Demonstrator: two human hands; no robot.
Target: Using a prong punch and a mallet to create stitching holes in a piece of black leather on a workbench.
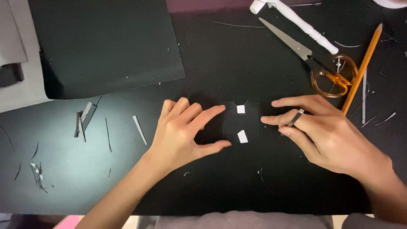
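A small folded black paper piece (241, 123) lies flat on the black work surface, with two small white tape squares (241, 136) stuck on it. My left hand (182, 131) rests at its left edge, index finger and thumb touching the paper. My right hand (322, 131) is at its right edge, index fingertip touching the paper. A short grey strip (296, 118) is pinched between the fingers of my right hand.
Orange-handled scissors (326, 72), a yellow pencil (363, 68) and a white tube-shaped tool (296, 21) lie at the back right. A large black paper sheet (106, 42) covers the back left. Paper offcuts (85, 121) are scattered on the left.
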